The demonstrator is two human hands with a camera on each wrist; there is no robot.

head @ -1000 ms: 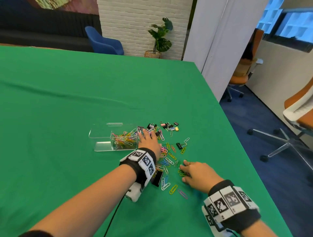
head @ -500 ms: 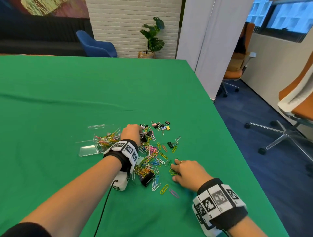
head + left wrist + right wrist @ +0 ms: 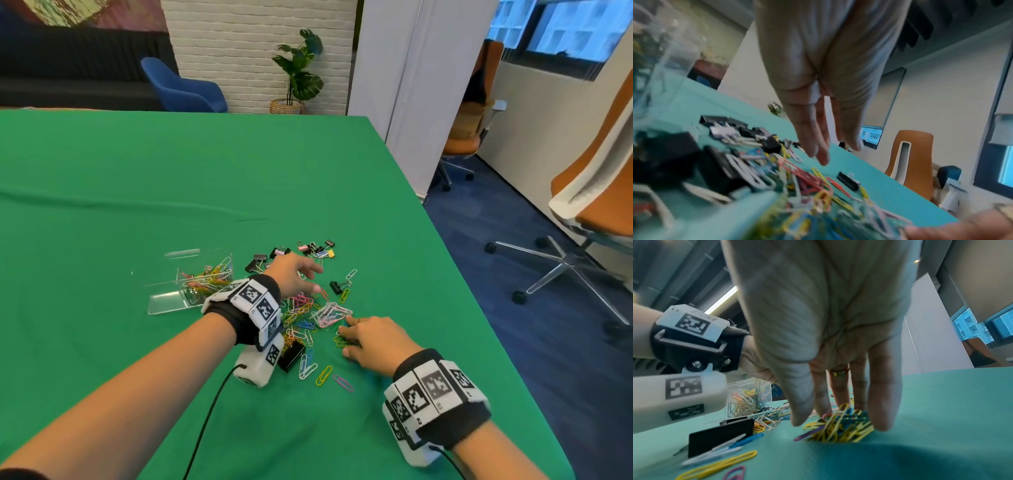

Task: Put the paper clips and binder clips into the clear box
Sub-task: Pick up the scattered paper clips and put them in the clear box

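The clear box (image 3: 191, 286) stands on the green table with its lid open and colourful paper clips inside; it also shows in the right wrist view (image 3: 748, 395). To its right lies a pile of paper clips (image 3: 305, 313). Small binder clips (image 3: 315, 248) are scattered beyond it. A large black binder clip (image 3: 291, 354) lies under my left wrist. My left hand (image 3: 301, 274) hovers over the pile with straight fingers (image 3: 818, 146) and holds nothing. My right hand (image 3: 359, 337) presses straight fingers (image 3: 884, 410) down around a clump of yellow and blue paper clips (image 3: 830, 430).
One small black binder clip (image 3: 337, 287) lies apart at the pile's right. Loose paper clips (image 3: 323, 375) lie nearest me. The table's right edge (image 3: 462, 274) drops to the floor, where orange office chairs (image 3: 596, 205) stand. Bare green cloth stretches left of the box.
My left hand has swung from the box's opening back to the right, over the pile, with its fingers spread. My right hand has stayed on its clump of clips.
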